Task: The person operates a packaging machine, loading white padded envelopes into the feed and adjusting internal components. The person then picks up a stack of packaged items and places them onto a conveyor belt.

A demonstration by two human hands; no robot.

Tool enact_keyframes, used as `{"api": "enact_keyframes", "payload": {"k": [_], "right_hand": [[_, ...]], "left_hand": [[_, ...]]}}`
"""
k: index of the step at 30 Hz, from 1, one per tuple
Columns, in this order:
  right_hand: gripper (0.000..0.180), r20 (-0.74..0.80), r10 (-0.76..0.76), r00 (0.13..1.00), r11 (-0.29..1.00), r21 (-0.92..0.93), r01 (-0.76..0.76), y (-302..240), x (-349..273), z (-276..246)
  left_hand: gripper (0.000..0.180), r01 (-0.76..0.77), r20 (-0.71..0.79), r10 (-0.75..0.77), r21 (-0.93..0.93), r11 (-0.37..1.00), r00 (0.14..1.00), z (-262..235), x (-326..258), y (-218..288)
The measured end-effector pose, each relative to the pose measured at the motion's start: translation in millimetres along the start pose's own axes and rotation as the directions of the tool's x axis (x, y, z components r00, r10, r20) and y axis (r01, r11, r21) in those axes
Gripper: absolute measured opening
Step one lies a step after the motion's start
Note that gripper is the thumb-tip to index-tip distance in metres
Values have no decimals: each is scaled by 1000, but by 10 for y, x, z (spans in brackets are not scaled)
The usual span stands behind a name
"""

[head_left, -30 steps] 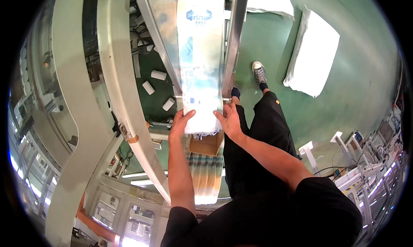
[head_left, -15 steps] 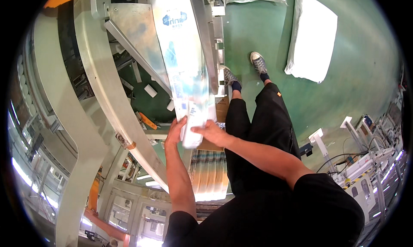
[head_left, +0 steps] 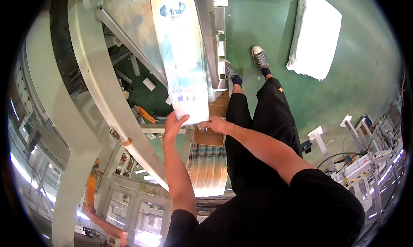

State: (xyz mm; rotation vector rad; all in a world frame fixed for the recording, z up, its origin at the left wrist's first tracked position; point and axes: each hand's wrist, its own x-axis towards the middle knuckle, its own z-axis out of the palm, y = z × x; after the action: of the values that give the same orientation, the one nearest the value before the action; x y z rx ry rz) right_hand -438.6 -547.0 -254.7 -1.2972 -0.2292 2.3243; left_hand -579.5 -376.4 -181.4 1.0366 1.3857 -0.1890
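Note:
A long white and pale-blue plastic-wrapped pack [head_left: 183,62] lies lengthwise on a metal chute [head_left: 129,27] of a machine in front of me. My left hand [head_left: 174,123] grips the pack's near left corner. My right hand [head_left: 213,124] holds its near lower edge on the right side. Both arms reach up from the lower edge of the picture. Below the hands sits a brown cardboard box [head_left: 211,137].
Curved grey metal machine frames [head_left: 99,88] fill the left side. The green floor [head_left: 266,40] is on the right, with a white sack [head_left: 316,36] lying on it. My legs and grey shoes [head_left: 258,55] stand beside the machine. Cables and small devices [head_left: 361,156] sit far right.
The view has swung, so the pack now lies more to the left and tilted. My hands have stayed on its near end, the right one sliding under the lower edge.

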Motion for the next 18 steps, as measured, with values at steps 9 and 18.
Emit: {"api": "enact_keyframes", "payload": {"k": [9,18], "right_hand": [[99,-540,-177,823,984,-106,142,-31,24,-548],[72,-479,-281,831,835,305,458,-570,247,-476]], "left_hand": [[86,26,-46,-20,138,990,999,-69,523,-556],[84,-132,-62,117,-380,915,991,321,1069,-504]]}}
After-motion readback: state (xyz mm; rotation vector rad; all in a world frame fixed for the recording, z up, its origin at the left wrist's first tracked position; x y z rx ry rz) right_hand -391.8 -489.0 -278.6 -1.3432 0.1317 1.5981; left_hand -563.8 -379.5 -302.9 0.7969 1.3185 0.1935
